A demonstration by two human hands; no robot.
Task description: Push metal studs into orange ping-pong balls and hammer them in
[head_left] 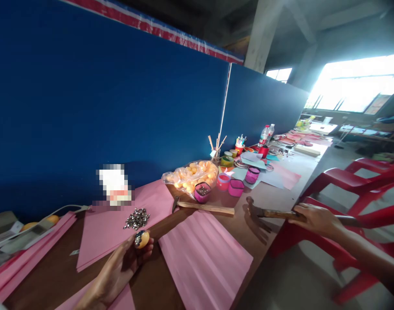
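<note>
My left hand (121, 262) is closed round an orange ball (145, 239), like a table tennis ball, whose left side is covered with shiny silver pieces. Just beyond it, a heap of small silver metal pieces (137, 218) lies on a pink sheet (103, 232). Out at the right, my right hand (316, 219) grips the wooden handle of a hammer (277, 213), its head over the table's edge. A second hammer (206, 207) rests on the table between my hands. Behind it, a clear bag (167, 178) holds several orange balls, beside a pink cup (201, 198) with small metal pieces inside.
Another pink sheet (206, 258) covers the table's front. Pink containers (236, 188), tape rolls (227, 161) and bottles (264, 134) line the back, below a blue partition (119, 94). Red plastic chairs (339, 183) stand close on the right.
</note>
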